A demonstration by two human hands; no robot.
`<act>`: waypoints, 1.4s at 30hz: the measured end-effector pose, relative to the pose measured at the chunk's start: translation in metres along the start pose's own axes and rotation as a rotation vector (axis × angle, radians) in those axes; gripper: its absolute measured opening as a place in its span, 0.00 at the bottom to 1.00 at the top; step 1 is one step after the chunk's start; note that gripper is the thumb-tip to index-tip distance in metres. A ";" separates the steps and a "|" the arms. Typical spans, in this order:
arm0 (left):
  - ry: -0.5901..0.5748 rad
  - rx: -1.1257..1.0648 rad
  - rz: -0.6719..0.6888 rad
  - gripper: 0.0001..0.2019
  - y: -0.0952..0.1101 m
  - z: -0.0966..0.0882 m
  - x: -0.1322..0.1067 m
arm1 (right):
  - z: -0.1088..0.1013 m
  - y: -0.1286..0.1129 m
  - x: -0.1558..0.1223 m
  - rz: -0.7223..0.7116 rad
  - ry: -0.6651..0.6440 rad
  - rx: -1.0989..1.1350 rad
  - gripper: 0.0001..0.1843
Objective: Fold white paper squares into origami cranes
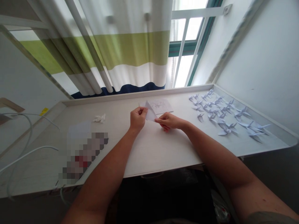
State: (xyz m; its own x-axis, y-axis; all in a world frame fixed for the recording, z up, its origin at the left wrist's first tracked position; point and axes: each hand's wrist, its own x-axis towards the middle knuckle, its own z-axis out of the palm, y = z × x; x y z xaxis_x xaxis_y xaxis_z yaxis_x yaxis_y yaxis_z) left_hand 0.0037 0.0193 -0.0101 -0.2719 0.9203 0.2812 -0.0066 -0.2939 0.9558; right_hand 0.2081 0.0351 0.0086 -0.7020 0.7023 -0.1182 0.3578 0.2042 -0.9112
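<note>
Curtain point(130, 48), white with a green band and dark blue hem, hung beyond the grips; barred window point(184, 48) to its right. Desk point(161, 152), white, with a raised rim, beneath both grips.

Left grip point(137, 117): thumb and fingers clamped on the paper's left side, near its top. Right grip point(166, 120): thumb and forefinger pinched on its lower right corner, remaining fingers curled below.

Paper point(151, 115): one, white, folded, pointed at the top, held between the two grips. Whether it touches the desk, and how many layers it has, cannot be told at this distance.

Pad point(163, 106): printed, flat, just beyond the paper. Cranes point(227, 127): many, white, folded, grouped well right of the right grip. Wad point(99, 119): white, crumpled, left of the left grip. Cables point(44, 147): pale, far left.

Step, as judged: an early fold, probably edge to edge. Next move calls for: left grip steady, right grip aligning the corner, then a firm crease.
</note>
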 end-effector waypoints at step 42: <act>-0.357 -0.014 -0.208 0.33 0.015 0.000 -0.010 | 0.012 0.001 0.008 -0.265 0.654 0.269 0.24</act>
State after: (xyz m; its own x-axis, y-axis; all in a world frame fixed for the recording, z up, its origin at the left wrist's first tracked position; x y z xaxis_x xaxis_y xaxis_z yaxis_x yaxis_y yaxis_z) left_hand 0.0060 0.0055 0.0015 0.0876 0.9914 0.0968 -0.0402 -0.0936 0.9948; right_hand 0.1953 0.0331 0.0020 -0.2048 0.9315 0.3005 0.0061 0.3082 -0.9513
